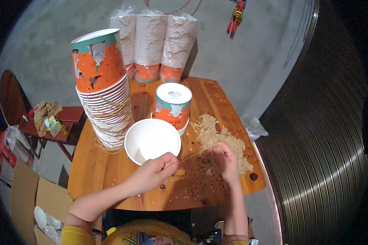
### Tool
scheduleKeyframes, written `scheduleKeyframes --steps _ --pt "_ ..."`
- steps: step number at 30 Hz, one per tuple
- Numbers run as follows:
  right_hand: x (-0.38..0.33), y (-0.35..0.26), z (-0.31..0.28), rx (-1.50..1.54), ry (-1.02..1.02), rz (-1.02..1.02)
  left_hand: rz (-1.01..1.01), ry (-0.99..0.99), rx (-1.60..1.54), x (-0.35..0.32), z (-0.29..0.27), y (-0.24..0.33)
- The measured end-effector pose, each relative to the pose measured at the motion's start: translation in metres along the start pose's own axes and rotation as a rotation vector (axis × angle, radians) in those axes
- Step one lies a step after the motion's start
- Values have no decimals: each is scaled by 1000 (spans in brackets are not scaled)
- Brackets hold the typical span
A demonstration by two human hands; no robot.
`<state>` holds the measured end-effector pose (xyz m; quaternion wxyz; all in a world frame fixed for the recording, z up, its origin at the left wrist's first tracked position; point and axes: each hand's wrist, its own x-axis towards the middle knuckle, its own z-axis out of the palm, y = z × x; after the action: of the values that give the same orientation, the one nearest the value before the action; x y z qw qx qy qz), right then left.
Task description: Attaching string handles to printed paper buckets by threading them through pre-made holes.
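Ref = the open white tub (153, 132). L hand (162, 166) is at its near-R rim, fingers closed on a thin tan cord (192, 157). The cord runs straight, R of the tub, to R hand (224, 157), which seems to pinch it b/w thumb & finger; exact R contact is hard to tell.

To do this well, the worker should use light, even tension, w/ both pinches firm so the strand won't slip or kink. Loose ends could snag, so R wrist is best held clear of the dark brown cord bundle (208, 169), R of & nearer than the tub, & the pale tan cord bundle (233, 142), farther R. L hand shouldn't press the rim: the tub looks light & might shift.
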<state>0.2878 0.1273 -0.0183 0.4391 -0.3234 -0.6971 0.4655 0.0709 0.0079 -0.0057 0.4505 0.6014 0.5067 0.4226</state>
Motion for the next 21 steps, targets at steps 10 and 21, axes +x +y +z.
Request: scheduleKeyframes --steps 10,21 --pt "-18 34 -18 -1216 -186 -129 295 220 991 -17 11 7" --pt "-47 -13 45 -303 -399 55 559 289 1155 -12 25 -22"
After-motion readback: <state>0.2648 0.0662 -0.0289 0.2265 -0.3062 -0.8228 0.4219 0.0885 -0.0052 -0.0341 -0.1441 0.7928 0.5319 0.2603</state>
